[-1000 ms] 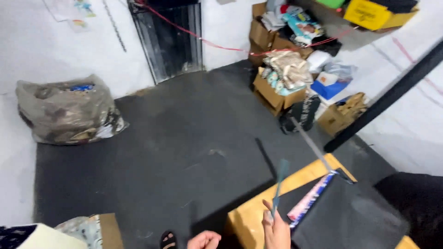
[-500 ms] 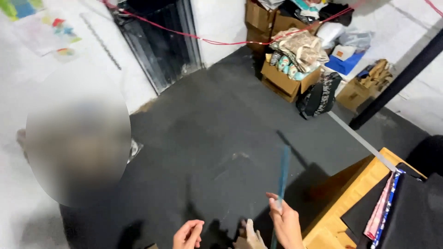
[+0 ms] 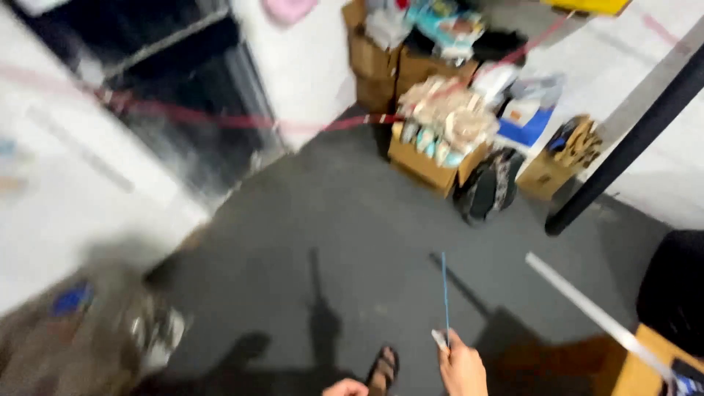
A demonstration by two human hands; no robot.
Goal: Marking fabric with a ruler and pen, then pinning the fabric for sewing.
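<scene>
- Right hand [image 3: 463, 369]: closed around the lower end of a thin blue rod [image 3: 444, 297], gripped at the very bottom. The rod stands near upright, its tip over the dark floor [image 3: 330, 242].
- Left hand [image 3: 345, 387]: only the top shows at the bottom edge. It holds nothing visible; whether it is slack or clenched cannot be told.
- A sandalled foot [image 3: 383, 368] stands on the floor between the two hands.
- Progress, as judged: the rod is picked up and carried clear of every surface. It touches nothing else, so nothing has yet been done with it.
- Surroundings: a wooden bench [image 3: 649, 367] corner at lower right with a pale strip [image 3: 587, 308] projecting from it; cardboard boxes [image 3: 433, 158] of goods by the far wall; a sack [image 3: 81, 337] at lower left, blurred.
- The frame is motion-blurred; fine detail of the grip is not clear.
</scene>
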